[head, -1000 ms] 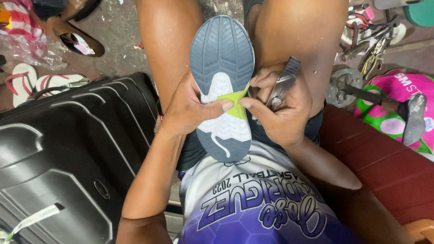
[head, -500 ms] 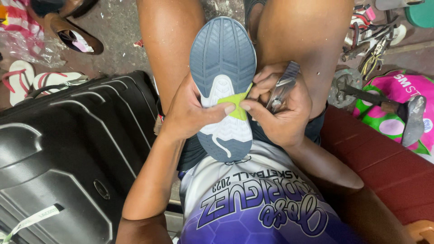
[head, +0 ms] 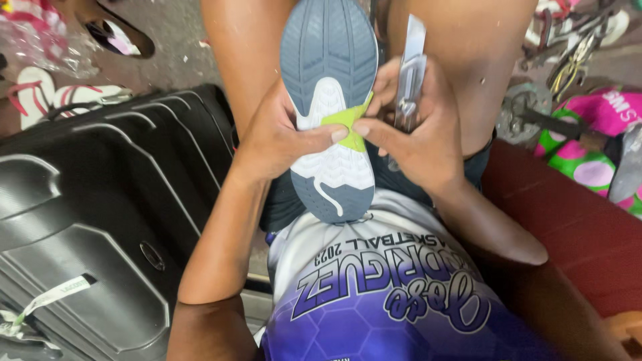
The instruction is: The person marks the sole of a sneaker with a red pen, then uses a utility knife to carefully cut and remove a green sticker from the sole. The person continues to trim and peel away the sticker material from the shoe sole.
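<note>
**Shoe held sole-up, both thumbs on the yellow-green patch**

Since a second ago: the metal tool (head: 409, 80) in the right hand (head: 418, 134) has swung from a slant to nearly upright. The shoe sits as before, and both thumbs remain pressed at mid-sole.

The shoe (head: 331, 100) lies sole-up over the lap, between the bare thighs, heel end touching the shirt. Sole: grey-blue ribbed rubber at toe and heel, white grooved section in the middle, a small yellow-green patch (head: 351, 124) across the waist.

Left hand (head: 274, 140) wraps the shoe's left edge, fingers curled under, thumb tip on the patch. Right hand grips the shoe's right edge, thumb meeting the left thumb; its fingers also clamp the flat, silvery, narrow tool against the shoe's side.

Around: a black hard-shell suitcase (head: 100, 220), ridged and glossy, just beside the left forearm; white sandals (head: 60, 97) on the concrete floor beyond it; a pink and green spotted bag (head: 588, 154) right, on a dark red surface (head: 575, 227). The hands hide the shoe's sides.
</note>
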